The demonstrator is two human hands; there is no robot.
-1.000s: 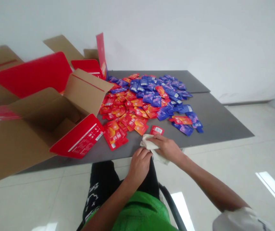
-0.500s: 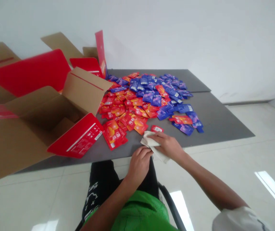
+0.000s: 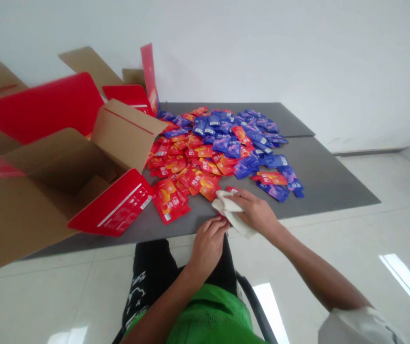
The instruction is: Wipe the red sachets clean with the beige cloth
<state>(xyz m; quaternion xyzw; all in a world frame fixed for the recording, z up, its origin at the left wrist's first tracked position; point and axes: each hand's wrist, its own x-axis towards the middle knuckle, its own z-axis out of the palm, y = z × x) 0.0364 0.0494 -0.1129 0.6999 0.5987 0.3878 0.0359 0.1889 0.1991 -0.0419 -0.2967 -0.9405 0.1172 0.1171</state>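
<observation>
Left-centre packets (image 3: 171,198): red with orange patches, white lettering | upper-centre packets (image 3: 221,143): blue-violet, purple motifs, white labels | left cartons (image 3: 113,205): red outside, white print; brown inside, red stripes on flaps | centre cloth (image 3: 231,208): off-white | tabletop (image 3: 319,177): dark grey | bottom-centre shirt (image 3: 208,317): green | trousers (image 3: 155,267): black, white figures

This looks like a small packing room: open cardboard cartons (image 3: 122,129) crowd the left end of a gray table (image 3: 334,181), heaps of red and blue packets (image 3: 222,143) lie beside them, and glossy tiles (image 3: 355,239) cover the floor.
</observation>
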